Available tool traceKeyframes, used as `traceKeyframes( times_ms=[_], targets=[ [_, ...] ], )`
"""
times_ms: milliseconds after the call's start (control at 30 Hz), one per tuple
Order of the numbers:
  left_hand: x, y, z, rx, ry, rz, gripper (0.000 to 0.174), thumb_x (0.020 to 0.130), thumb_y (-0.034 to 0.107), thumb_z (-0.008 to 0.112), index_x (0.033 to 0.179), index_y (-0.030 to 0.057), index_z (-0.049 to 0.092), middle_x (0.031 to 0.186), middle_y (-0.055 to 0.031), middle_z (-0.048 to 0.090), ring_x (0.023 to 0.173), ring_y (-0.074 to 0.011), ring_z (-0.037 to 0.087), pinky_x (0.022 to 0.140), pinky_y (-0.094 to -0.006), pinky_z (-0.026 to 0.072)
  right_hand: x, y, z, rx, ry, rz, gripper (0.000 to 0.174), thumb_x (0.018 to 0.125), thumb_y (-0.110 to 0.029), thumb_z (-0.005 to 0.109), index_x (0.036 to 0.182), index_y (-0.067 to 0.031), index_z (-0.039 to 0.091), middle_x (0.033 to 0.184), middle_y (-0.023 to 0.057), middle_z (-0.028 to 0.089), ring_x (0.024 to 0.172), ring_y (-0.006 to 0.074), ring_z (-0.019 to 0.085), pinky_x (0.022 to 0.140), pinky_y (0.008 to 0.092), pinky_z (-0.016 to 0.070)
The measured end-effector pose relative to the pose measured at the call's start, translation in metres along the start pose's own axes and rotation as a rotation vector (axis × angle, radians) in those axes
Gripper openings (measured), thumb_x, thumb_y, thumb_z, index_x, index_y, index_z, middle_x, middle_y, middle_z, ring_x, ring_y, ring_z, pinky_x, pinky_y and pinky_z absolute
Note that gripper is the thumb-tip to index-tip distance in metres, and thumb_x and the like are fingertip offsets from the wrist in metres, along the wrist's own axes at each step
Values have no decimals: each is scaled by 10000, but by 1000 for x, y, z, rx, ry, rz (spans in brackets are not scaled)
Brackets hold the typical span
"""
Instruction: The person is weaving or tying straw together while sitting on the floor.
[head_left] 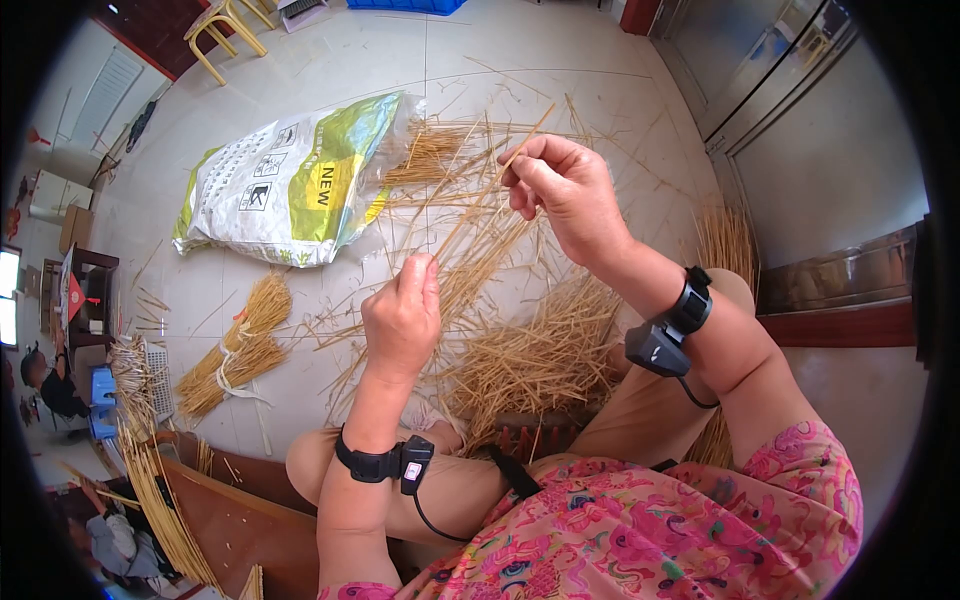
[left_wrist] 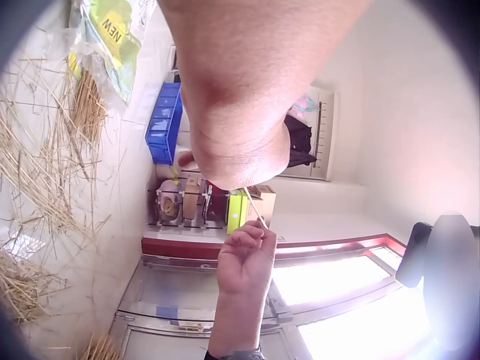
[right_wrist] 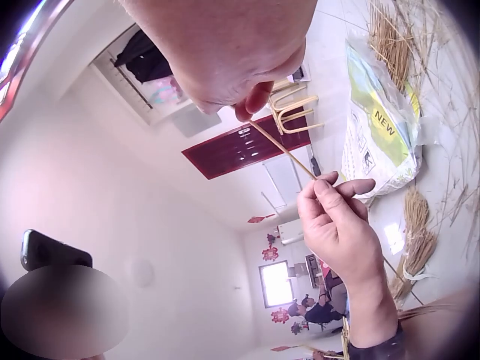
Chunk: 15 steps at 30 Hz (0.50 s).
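A single thin straw stalk [right_wrist: 283, 149] stretches between my two hands, above the straw-strewn floor. My left hand [head_left: 402, 315] pinches one end between thumb and forefinger, as the right wrist view shows. Higher and farther right in the head view, my right hand [head_left: 570, 190] pinches the stalk with thumb and fingertips, and a short length sticks out past them. Below the hands lies a loose heap of straw [head_left: 535, 355]. A white and green plastic bag [head_left: 265, 190] lies on its side beyond my left hand, with a straw bundle [head_left: 430, 155] poking from its mouth.
Tied straw bundles [head_left: 235, 350] lie on the tiles at left. Long stalks [head_left: 165, 510] lean by a brown wooden panel [head_left: 235, 510]. A metal-framed door [head_left: 830, 170] stands at right, a yellow stool [head_left: 225, 35] at the back. Other people sit at far left.
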<state>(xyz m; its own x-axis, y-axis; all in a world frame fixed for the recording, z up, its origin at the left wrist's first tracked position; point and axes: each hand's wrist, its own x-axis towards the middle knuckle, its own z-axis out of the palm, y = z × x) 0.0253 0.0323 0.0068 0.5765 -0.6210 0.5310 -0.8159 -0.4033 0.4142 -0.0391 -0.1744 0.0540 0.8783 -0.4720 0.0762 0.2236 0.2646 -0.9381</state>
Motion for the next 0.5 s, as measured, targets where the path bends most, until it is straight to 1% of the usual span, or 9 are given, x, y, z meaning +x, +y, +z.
traceKeyframes(
  times_ms=[200, 433, 500],
  targets=[
    [1, 0, 0, 25, 21, -5, 45, 879, 111, 571, 894, 69, 565, 633, -125, 603, 528, -303, 593, 455, -380, 455, 0, 0, 1, 21, 18, -20, 120, 882, -60, 538, 900, 37, 607, 764, 79, 630, 612, 98, 586, 512, 207, 461],
    [0, 0, -1, 30, -12, 5, 59, 875, 108, 572, 917, 70, 559, 644, -127, 605, 540, -304, 597, 465, -382, 458, 0, 0, 1, 15, 22, -18, 96, 869, -51, 534, 872, 16, 603, 754, 64, 621, 610, 91, 578, 520, 208, 458],
    [0, 1, -2, 15, -21, 11, 66, 871, 103, 573, 925, 69, 557, 648, -130, 605, 545, -305, 598, 469, -383, 460, 0, 1, 2, 46, 25, 2, 89, 867, -65, 530, 845, 0, 587, 738, 51, 593, 586, 83, 541, 508, 211, 435]
  ],
)
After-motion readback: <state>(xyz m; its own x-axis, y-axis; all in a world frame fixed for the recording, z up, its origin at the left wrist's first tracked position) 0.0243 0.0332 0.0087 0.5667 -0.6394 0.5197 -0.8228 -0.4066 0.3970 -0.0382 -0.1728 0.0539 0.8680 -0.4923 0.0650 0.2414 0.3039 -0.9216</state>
